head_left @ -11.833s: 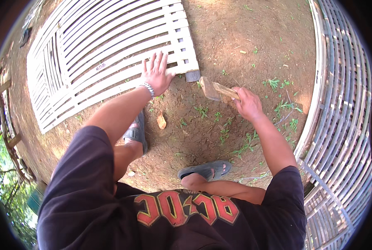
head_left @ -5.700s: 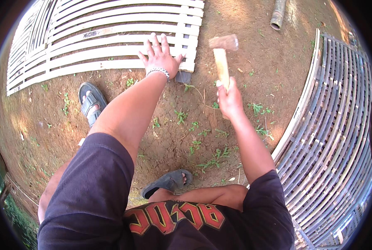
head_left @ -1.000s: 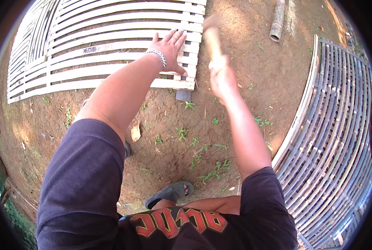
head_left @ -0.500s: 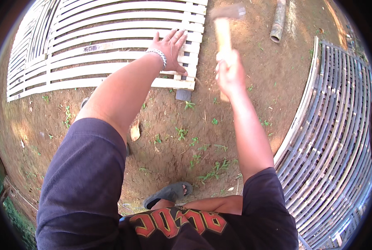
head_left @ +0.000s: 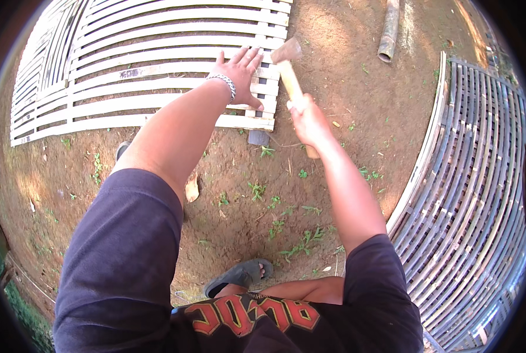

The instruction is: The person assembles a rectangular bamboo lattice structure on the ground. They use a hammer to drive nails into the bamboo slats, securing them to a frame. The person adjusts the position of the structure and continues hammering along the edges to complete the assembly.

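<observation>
My left hand [head_left: 239,75] rests with fingers spread on the right end of a pale slatted panel [head_left: 139,105], apparently of split bamboo. A braided bracelet circles that wrist. In my right hand [head_left: 310,122] is a hammer [head_left: 292,79], gripped around its light wooden handle. Its worn metal head is at the panel's right edge, just right of my left fingertips. Whether the head touches the slats I cannot tell. A dark grey block [head_left: 259,137] shows at the panel's near right corner, partly under it.
Another slatted bamboo panel [head_left: 469,176], darker, lies along the right side. A bamboo pole [head_left: 388,35] lies on the bare soil at the far right. Small green weeds [head_left: 304,241] and a dry leaf [head_left: 192,188] dot the ground near my sandalled foot [head_left: 239,277].
The hammer has swung down and to the left, from over the soil to the panel's right edge. My left hand has stayed nearly in place on the slats.
</observation>
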`<action>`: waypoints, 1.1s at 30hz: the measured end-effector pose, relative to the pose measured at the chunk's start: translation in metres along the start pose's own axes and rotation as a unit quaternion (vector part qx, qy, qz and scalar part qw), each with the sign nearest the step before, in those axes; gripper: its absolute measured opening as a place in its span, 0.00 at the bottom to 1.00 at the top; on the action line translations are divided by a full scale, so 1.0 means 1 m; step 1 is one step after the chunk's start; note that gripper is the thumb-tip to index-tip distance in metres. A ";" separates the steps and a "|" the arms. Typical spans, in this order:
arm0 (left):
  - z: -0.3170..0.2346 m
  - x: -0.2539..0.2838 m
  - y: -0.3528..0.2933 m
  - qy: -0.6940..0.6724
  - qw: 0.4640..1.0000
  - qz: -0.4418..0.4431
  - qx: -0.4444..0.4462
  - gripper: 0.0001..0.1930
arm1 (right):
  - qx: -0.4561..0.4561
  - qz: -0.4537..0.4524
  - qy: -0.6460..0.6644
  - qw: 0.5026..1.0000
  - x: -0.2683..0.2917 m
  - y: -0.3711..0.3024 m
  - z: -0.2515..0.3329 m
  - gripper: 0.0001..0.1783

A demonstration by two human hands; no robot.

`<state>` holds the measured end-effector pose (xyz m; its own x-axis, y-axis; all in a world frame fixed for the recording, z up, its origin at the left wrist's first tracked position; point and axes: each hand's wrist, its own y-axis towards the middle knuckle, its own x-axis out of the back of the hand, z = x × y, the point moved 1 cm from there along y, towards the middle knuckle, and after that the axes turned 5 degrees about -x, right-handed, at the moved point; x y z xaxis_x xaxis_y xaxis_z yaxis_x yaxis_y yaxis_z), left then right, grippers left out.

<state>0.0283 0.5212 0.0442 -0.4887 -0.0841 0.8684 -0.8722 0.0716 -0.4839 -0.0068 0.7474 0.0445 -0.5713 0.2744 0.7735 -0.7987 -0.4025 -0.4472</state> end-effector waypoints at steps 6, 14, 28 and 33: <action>0.006 -0.001 -0.004 0.014 1.000 0.009 0.013 0.72 | 0.045 -0.195 0.205 0.958 0.036 0.017 0.027 0.12; 0.005 0.002 -0.002 0.015 1.000 0.007 0.008 0.72 | -0.020 -0.105 0.000 0.994 0.006 0.035 0.010 0.16; 0.007 0.001 -0.005 0.008 1.000 0.019 0.011 0.72 | -0.020 -0.131 0.249 0.959 0.038 0.038 0.030 0.16; 0.002 0.007 0.000 0.003 1.000 0.009 -0.002 0.71 | 0.051 -0.125 0.089 0.987 0.010 0.046 0.001 0.12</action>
<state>0.0245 0.5187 0.0505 -0.5045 -0.0769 0.8599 -0.8629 0.0780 -0.4993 -0.0490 0.7310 0.0320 -0.3899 0.5227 0.7582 -0.9011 -0.3863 -0.1970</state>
